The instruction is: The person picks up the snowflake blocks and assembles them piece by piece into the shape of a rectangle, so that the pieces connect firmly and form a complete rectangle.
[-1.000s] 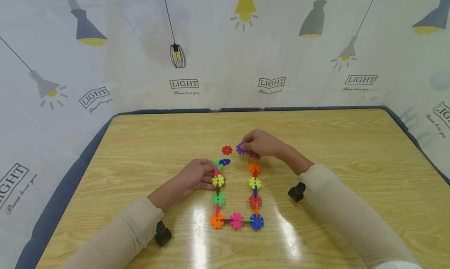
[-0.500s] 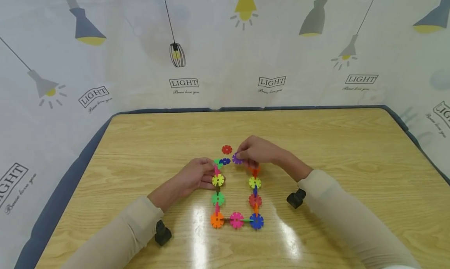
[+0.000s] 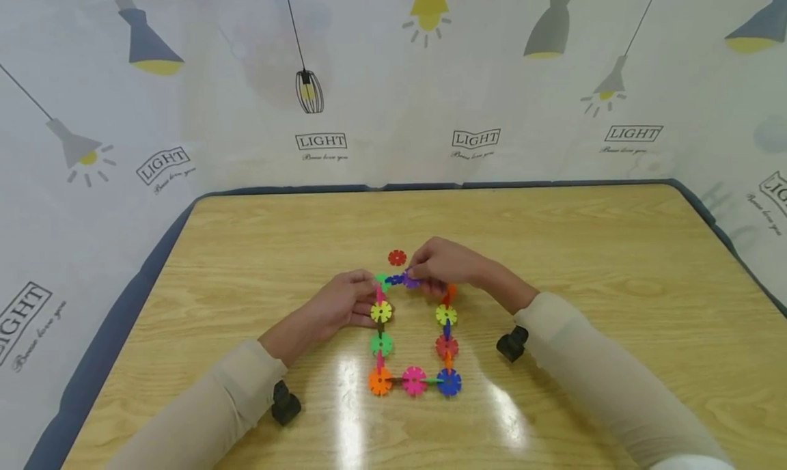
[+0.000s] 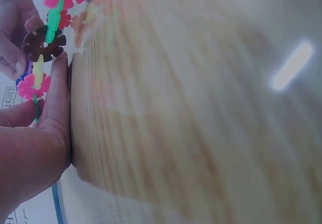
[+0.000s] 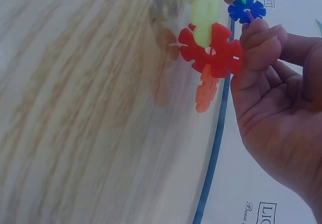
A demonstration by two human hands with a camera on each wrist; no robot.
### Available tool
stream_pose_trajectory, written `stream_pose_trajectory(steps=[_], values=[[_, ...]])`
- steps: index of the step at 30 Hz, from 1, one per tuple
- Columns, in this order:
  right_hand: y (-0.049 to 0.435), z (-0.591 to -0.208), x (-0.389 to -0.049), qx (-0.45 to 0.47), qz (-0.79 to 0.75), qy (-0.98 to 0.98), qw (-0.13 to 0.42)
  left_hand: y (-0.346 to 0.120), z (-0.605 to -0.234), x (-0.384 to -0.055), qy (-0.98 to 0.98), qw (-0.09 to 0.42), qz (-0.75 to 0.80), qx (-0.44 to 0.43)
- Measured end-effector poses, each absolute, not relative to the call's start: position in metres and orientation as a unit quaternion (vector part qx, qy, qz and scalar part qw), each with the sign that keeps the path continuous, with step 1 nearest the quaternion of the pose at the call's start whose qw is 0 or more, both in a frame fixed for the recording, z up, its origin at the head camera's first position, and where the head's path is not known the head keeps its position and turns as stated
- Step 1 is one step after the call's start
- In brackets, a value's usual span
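Notched plastic snowflake discs are slotted together into a U-shaped chain on the table, with its closed side at a pink disc (image 3: 415, 382) near me. My left hand (image 3: 340, 305) pinches the green disc (image 3: 383, 279) at the far end of the left side, its lower fingers resting beside the chain. A blue disc (image 3: 395, 279) extends rightward from that green one. My right hand (image 3: 451, 264) pinches a purple disc (image 3: 410, 279) against the blue disc's right edge. In the right wrist view, the purple disc is mostly hidden by fingertips, and an orange disc (image 5: 205, 95) ends the right side.
A loose red disc (image 3: 397, 257) lies just beyond the hands. The wooden table (image 3: 584, 244) stretches to a back edge along a lamp-printed cloth (image 3: 381, 60). Black wrist cameras (image 3: 285, 404) hang at both cuffs.
My right hand has brought the purple disc left and toward me, from beside the loose red disc to the blue disc's edge. The left hand keeps its grip in place.
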State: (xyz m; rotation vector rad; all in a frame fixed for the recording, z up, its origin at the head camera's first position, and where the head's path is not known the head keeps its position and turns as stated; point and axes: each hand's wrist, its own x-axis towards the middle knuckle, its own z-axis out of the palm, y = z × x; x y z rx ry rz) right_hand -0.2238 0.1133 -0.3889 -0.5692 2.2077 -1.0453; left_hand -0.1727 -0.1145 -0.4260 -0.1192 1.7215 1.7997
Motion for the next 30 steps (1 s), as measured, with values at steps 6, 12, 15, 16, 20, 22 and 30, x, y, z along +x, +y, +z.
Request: stream_pose_trajectory(steps=[6, 12, 15, 16, 20, 22, 30], values=[[0.109, -0.390, -0.223, -0.213, -0.398, 0.837, 0.309, -0.117, -0.427, -0.172, 0.650, 0.317, 0.689, -0.036], [0.103, -0.388, -0.219, -0.219, -0.382, 0.848, 0.295, -0.118, -0.427, -0.173, 0.644, 0.319, 0.694, -0.040], [0.103, -0.387, -0.219, -0.217, -0.379, 0.849, 0.296, -0.118, -0.427, -0.173, 0.643, 0.319, 0.695, -0.043], [0.103, -0.387, -0.219, -0.216, -0.381, 0.848, 0.298, -0.117, -0.427, -0.173, 0.644, 0.319, 0.694, -0.044], [0.106, -0.388, -0.220, -0.217, -0.386, 0.842, 0.309, -0.116, -0.426, -0.173, 0.649, 0.321, 0.688, -0.045], [0.108, -0.389, -0.222, -0.222, -0.387, 0.839, 0.313, -0.116, -0.426, -0.173, 0.652, 0.322, 0.685, -0.046], [0.118, -0.389, -0.234, -0.201, -0.383, 0.852, 0.296, -0.114, -0.426, -0.173, 0.654, 0.321, 0.683, -0.052]])
